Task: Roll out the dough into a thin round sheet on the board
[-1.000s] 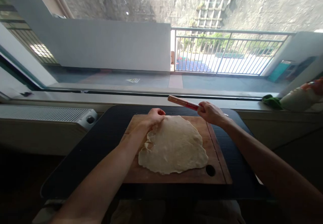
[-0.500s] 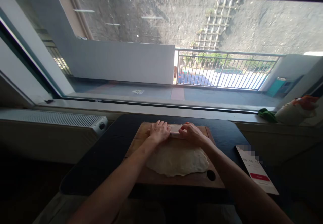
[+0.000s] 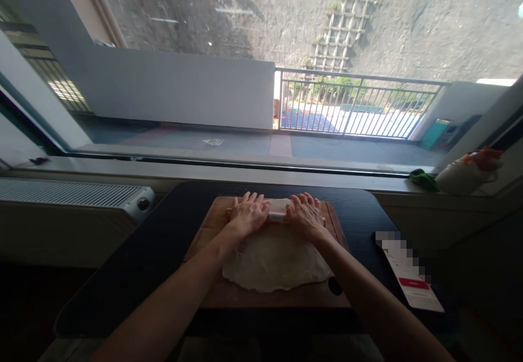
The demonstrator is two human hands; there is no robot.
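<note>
A pale rolling pin lies crosswise over a wide, thin sheet of dough. My left hand rests flat on the pin's left part, its fingers stretched forward. On the right part lies my right hand, also open, with its fingers spread and pointing away from me. Only the middle of the pin and bits of its ends show; the hands cover the rest. The dough has an uneven near edge and covers much of a wooden board. A strip of dough also shows beyond the pin.
The board lies on a dark table. A phone with a lit screen is on the table's right side. Beyond stands a window sill with a white pot and a green cloth. A radiator is at left.
The right hand's curled fingers have straightened and spread over the rolling pin. My left hand stays on the pin. The whole view has shifted and tilted slightly.
</note>
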